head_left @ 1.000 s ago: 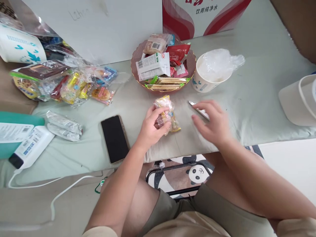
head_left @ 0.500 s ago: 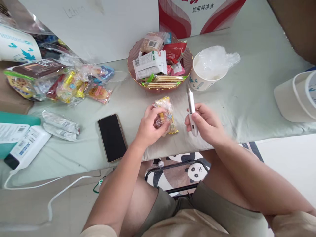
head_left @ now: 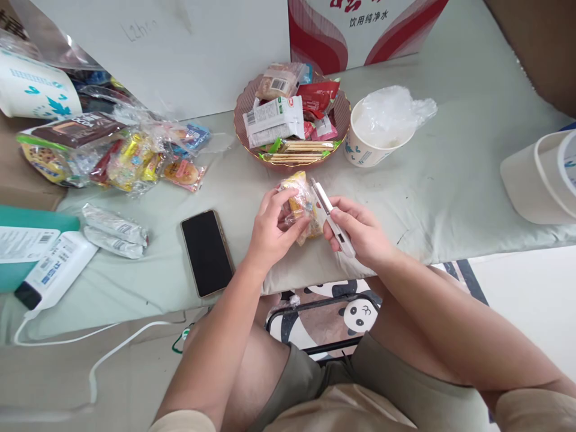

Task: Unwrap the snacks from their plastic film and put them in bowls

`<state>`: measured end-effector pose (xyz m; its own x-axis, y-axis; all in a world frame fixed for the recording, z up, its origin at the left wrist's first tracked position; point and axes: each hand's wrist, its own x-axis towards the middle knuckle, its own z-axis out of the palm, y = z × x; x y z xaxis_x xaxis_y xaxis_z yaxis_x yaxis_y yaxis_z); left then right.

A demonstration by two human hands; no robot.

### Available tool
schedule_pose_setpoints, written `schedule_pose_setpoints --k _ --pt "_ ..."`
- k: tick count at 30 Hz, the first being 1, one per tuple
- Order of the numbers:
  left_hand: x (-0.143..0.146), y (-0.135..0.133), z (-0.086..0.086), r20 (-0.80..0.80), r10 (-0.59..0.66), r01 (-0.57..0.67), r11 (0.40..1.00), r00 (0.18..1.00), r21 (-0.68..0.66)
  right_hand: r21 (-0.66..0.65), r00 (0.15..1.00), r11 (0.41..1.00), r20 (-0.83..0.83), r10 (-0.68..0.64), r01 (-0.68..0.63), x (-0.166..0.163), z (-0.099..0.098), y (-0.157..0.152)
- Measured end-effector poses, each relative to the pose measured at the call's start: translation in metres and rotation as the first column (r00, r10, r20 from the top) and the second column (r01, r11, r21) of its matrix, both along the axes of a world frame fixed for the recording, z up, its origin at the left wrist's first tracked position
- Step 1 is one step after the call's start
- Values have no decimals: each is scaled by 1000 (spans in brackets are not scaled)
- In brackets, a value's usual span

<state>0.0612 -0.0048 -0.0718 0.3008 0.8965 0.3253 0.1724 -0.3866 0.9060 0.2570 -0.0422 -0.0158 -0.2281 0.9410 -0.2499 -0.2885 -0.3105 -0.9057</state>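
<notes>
Head view: nearest the camera, the person's bent knees sit under the front edge of the desk (head_left: 427,198), which is draped in a pale green cloth, and a panda-patterned mat (head_left: 355,312) shows on the floor between them. On the desk just past that edge, the left hand (head_left: 272,231) is closed around a clear-wrapped yellow snack packet (head_left: 302,201), pinning it to the cloth. The right hand (head_left: 360,231) grips a small white pen-like tool (head_left: 330,216), whose far tip touches the packet's right side; the two hands sit close together with the packet between them.

To the left of the left hand a dark phone (head_left: 207,252) lies flat, close to the front edge. Farther left lie two silver sachets (head_left: 114,231) and a white charger block (head_left: 54,270) with its cable trailing off the desk. To the right of the right hand the cloth is bare up to a white tub (head_left: 540,180) lying on its side at the right edge.

Beyond the hands, a brown scalloped bowl (head_left: 245,108) heaped with wrapped snacks stands just behind the packet, and a paper cup (head_left: 364,150) lined with a plastic bag stands beside it. A heap of bagged sweets (head_left: 117,156) fills the far left. A white board (head_left: 180,48) and a red-and-white carton (head_left: 360,24) close off the back.
</notes>
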Motion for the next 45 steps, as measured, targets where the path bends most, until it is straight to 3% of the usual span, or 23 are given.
schedule_pose_setpoints --k 4,9,14,18,28,31,36,39,41,42,45 --pt "-3 5 0 -36 50 -46 993 998 105 9 999 999 7 40 -40 -1 1 1" --pt "-4 5 5 -67 90 -79 984 994 160 48 999 998 7 -41 41 -3 -1 0" --pt "-5 5 6 -60 89 -77 981 994 180 -40 996 995 33 87 -86 -9 -1 -1" --pt "-4 7 1 36 114 -119 975 993 187 -119 990 983 21 142 -139 -12 0 -2" --pt "-18 17 6 158 217 -246 948 963 200 -175 954 952 122 274 -251 -17 -3 -11" --pt "-21 17 8 193 271 -301 941 943 152 -172 940 944 150 307 -281 -18 -3 -13" --pt "-30 21 12 224 349 -348 936 910 -44 -179 906 920 186 380 -349 -15 -5 -18" --pt "-40 28 15 247 411 -402 911 877 -89 -80 888 938 302 346 -338 1 -4 -14" --pt "-46 32 17 281 421 -403 907 862 -123 109 820 959 549 162 -263 20 -5 -7" --pt "-48 33 19 298 416 -388 909 859 -153 217 732 947 681 26 -235 31 -6 -3" --pt "-51 32 22 309 356 -286 925 882 -250 397 345 886 888 -303 -242 63 -15 7"
